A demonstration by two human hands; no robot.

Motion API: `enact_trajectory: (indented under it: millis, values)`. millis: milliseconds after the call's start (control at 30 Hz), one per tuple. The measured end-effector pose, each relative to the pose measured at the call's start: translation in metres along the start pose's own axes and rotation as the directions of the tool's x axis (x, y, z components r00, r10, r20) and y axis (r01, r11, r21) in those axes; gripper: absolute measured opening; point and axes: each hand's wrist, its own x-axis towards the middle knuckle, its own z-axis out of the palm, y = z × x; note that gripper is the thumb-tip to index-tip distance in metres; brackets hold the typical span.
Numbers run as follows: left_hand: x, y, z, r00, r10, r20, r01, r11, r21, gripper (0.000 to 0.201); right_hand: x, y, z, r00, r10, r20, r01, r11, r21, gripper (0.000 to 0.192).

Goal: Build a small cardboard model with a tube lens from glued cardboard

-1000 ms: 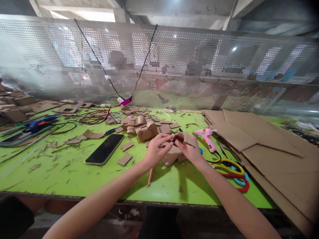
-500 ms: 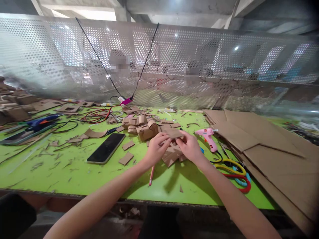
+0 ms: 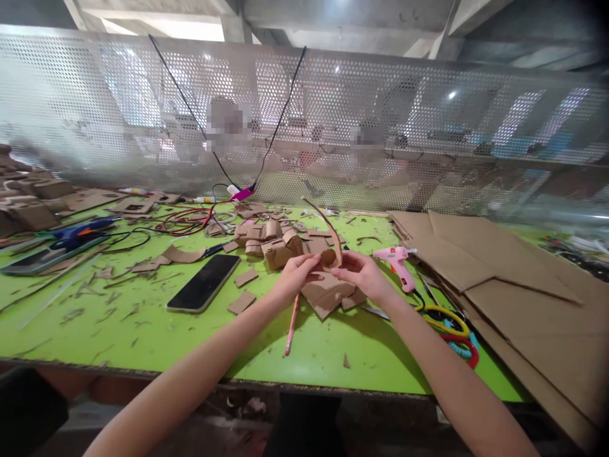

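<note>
- Half a second earlier the cardboard piece had lain flat and low between both hands; in this moment the curved cardboard strip (image 3: 329, 236) stood up on edge, arching up and back above the fingers.
- The left hand (image 3: 295, 278) pinched the strip's lower end from the left, and the right hand (image 3: 362, 276) pinched it from the right, fingertips close together.
- Judging from that, the strip was being bent into a curve and not laid down; it hung just above the flat cardboard offcuts (image 3: 328, 295).
- A pencil (image 3: 291, 324) lay under the left wrist, a pink glue gun (image 3: 398, 261) just right of the right hand, and a phone (image 3: 203, 283) well to the left.
- The bench (image 3: 143, 336) was bright green, strewn with scraps and cables; large cardboard sheets (image 3: 514, 285) lay at the right.
- A perforated metal screen (image 3: 428, 127) closed the far side.
</note>
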Motion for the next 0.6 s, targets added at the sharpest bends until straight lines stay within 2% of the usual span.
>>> enact_trajectory:
  millis: [67, 167, 300, 467, 533, 600]
  values:
    - [-0.001, 0.001, -0.001, 0.999, 0.014, 0.038, -0.012, 0.998, -0.06, 0.03, 0.0, 0.002, 0.001, 0.998, -0.004, -0.058, 0.008, 0.998, 0.061, 0.031]
    - [-0.003, 0.0, -0.003, 0.989, 0.103, 0.106, -0.101, 0.995, -0.025, 0.037, -0.001, 0.004, 0.005, 0.994, -0.016, -0.105, 0.033, 0.985, 0.168, 0.03]
    - [-0.002, -0.005, -0.004, 0.966, 0.213, 0.146, -0.224, 0.972, 0.065, 0.042, -0.002, 0.007, 0.009, 0.995, -0.011, -0.1, 0.035, 0.97, 0.241, 0.03]
    - [-0.001, -0.009, -0.003, 0.956, 0.26, 0.137, -0.279, 0.948, 0.15, 0.042, 0.0, 0.015, 0.011, 0.998, 0.032, -0.06, -0.014, 0.958, 0.285, 0.034]
    - [-0.002, -0.01, -0.003, 0.956, 0.27, 0.116, -0.287, 0.943, 0.167, 0.04, 0.0, 0.013, 0.009, 0.998, 0.06, -0.008, -0.056, 0.971, 0.232, 0.039]
    - [-0.001, -0.01, -0.004, 0.955, 0.288, 0.064, -0.295, 0.943, 0.155, 0.037, -0.002, 0.005, 0.003, 0.997, 0.075, 0.036, -0.077, 0.996, 0.047, 0.046]
